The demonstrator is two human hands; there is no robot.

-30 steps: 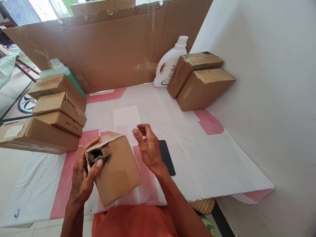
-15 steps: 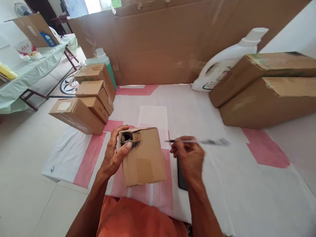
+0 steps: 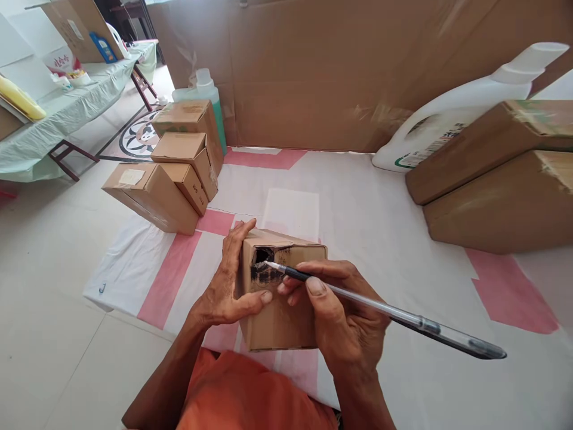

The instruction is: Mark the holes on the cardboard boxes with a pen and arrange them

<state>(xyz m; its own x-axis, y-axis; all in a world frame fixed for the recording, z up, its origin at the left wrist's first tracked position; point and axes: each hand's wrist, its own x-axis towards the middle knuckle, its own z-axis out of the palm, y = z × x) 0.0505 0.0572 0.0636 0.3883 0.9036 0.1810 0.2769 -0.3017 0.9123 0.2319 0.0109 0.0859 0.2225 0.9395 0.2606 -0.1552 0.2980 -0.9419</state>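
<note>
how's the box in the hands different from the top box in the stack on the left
The held box has a black scribbled patch and a torn hole near its top corner; the top stack box shows neither. The held box is gripped by the left hand, with the right hand putting a pen to it; the stack box rests untouched on other boxes. Both are plain brown cardboard.

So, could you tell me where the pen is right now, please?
In the head view the pen is in the right hand, low and right of centre, its tip at the black scribble on the small box held by the left hand.
</note>
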